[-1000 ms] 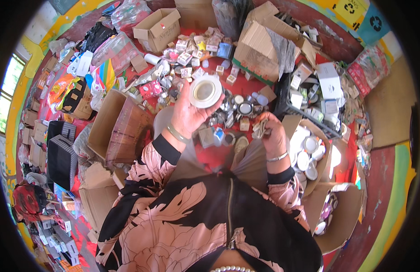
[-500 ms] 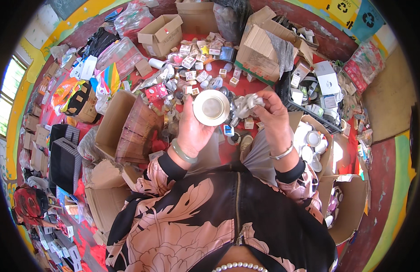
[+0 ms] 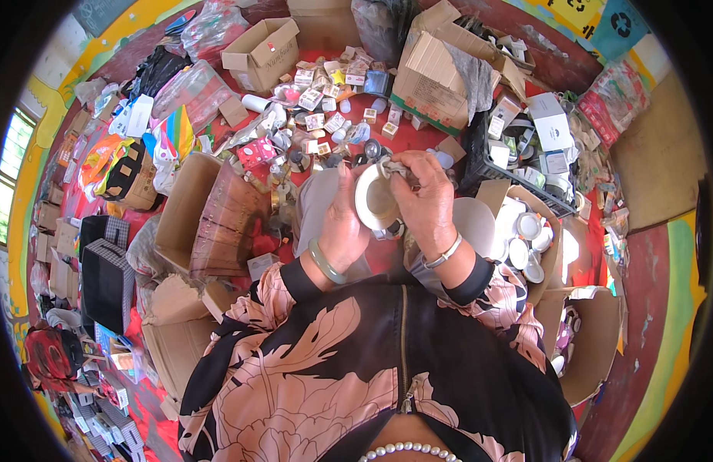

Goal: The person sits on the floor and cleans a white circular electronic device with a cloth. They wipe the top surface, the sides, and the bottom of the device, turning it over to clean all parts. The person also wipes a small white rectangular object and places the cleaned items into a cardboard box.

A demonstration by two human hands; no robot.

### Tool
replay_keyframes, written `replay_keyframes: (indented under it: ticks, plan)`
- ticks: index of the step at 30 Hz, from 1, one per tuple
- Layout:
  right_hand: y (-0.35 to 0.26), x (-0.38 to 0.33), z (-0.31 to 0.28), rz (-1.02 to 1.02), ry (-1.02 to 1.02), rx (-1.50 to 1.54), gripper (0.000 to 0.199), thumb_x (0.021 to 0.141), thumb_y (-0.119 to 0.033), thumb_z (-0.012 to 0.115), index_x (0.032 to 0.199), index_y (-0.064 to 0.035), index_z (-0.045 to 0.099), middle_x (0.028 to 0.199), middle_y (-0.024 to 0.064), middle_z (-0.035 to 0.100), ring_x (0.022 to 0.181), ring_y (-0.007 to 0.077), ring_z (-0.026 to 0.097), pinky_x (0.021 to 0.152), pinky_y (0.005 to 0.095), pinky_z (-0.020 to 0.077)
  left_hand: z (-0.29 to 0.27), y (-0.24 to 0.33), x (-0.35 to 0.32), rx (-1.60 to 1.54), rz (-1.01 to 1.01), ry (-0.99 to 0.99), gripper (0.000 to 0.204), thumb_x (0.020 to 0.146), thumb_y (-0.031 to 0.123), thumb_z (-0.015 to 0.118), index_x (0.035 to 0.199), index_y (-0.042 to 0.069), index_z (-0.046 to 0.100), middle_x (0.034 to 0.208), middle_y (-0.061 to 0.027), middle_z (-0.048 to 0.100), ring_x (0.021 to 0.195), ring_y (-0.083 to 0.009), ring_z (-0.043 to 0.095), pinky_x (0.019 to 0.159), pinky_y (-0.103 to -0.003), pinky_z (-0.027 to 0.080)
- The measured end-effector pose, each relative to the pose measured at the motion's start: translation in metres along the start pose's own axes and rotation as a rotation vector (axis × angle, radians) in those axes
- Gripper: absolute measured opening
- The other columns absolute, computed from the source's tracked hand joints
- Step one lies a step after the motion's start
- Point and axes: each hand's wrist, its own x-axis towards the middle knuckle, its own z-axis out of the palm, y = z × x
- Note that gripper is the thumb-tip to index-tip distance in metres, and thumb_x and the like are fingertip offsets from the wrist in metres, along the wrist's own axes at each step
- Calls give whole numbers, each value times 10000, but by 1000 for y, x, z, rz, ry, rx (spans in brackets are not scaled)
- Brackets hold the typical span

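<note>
The left hand [image 3: 342, 223] grips a round white jar [image 3: 374, 202]; the right hand [image 3: 427, 202] closes on its rim, above small boxes [image 3: 318, 115] on the floor.

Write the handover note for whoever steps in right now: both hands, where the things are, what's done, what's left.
Left hand: holds the round white jar from the left side.
Right hand: on the jar's right side, its fingers pinching a small crumpled piece at the rim.
Around: more white jars in the open carton at right; small boxes scattered on the red floor ahead.
Done: jar is in hand.
Left: cannot tell whether the piece goes in or out.
</note>
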Motion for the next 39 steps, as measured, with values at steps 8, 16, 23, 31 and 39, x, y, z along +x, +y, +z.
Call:
replay_keyframes:
  ticks: [8, 16, 23, 31, 39]
  plan:
    - [-19, -15, 8, -415, -170, -39, 272, 720, 39, 613, 989, 1, 635, 1023, 125, 603, 882, 300, 581, 778, 352, 481, -31, 0, 9, 1620, 834, -45, 417, 981, 341, 367, 1210, -2, 431, 1083, -97, 588, 938, -172, 591, 816, -297, 481]
    - [-12, -13, -1, -631, -393, 7, 245, 671, 23, 658, 906, -50, 646, 940, 70, 591, 865, 257, 576, 760, 333, 485, -3, 12, -14, 1266, 781, 10, 343, 917, 234, 490, 1179, 14, 463, 1043, -99, 598, 917, -223, 609, 797, -311, 479]
    - [17, 16, -7, -481, -69, -144, 207, 686, 31, 635, 873, -52, 603, 850, 92, 595, 809, 291, 572, 716, 368, 474, -4, 7, -9, 1242, 659, 110, 415, 751, 110, 690, 1104, -4, 505, 980, -149, 587, 927, -276, 586, 781, -355, 456]
    - [-10, -32, -8, -388, -212, -66, 231, 670, 63, 642, 864, -55, 596, 883, 99, 592, 804, 283, 570, 710, 358, 479, -12, 15, 9, -17, 272, 61, 380, 963, 286, 382, 1242, 35, 444, 1154, -111, 572, 1055, -224, 580, 836, -366, 510]
    - [-18, 18, -25, -325, -65, -42, 218, 686, 59, 638, 880, -37, 609, 885, 99, 609, 831, 283, 587, 732, 344, 484, -21, 12, 10, 607, 363, 44, 352, 971, 246, 356, 1237, 37, 455, 1163, -102, 559, 1061, -215, 569, 887, -363, 486]
